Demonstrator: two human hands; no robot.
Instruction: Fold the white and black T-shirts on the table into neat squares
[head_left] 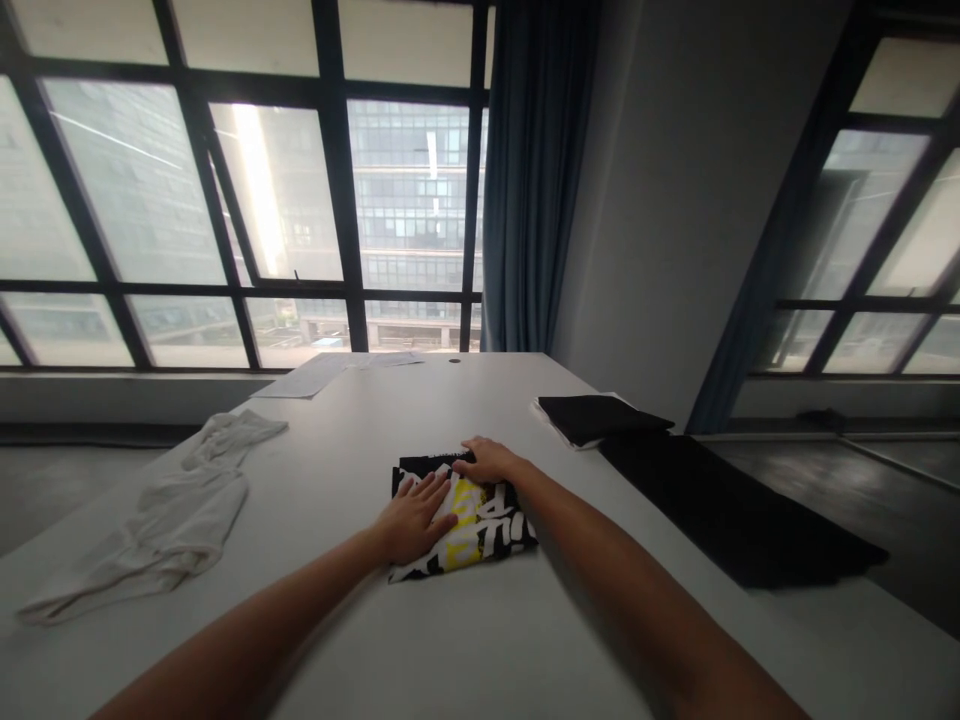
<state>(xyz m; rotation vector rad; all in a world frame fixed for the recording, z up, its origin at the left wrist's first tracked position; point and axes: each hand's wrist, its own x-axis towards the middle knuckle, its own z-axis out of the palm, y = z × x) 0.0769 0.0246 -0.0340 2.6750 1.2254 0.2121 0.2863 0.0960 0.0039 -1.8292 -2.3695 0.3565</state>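
A folded garment [472,530] with a bold black, white and yellow print lies on the white table [480,640] in front of me. My left hand [416,520] rests flat on its left part, with the fingers spread and pointing toward the far edge. Over at the garment's far right corner, my right hand [491,462] lies on the cloth with its thumb and fingers apart. Some of the garment's right side is hidden under my right hand and forearm. Neither hand lifts the cloth off the table.
A crumpled white garment [180,510] lies along the table's left side. To the right are a folded black cloth [600,418] on something white and a longer black cloth [739,510]. Paper sheets [304,378] lie at the far left, before the windows and a blue curtain [529,180].
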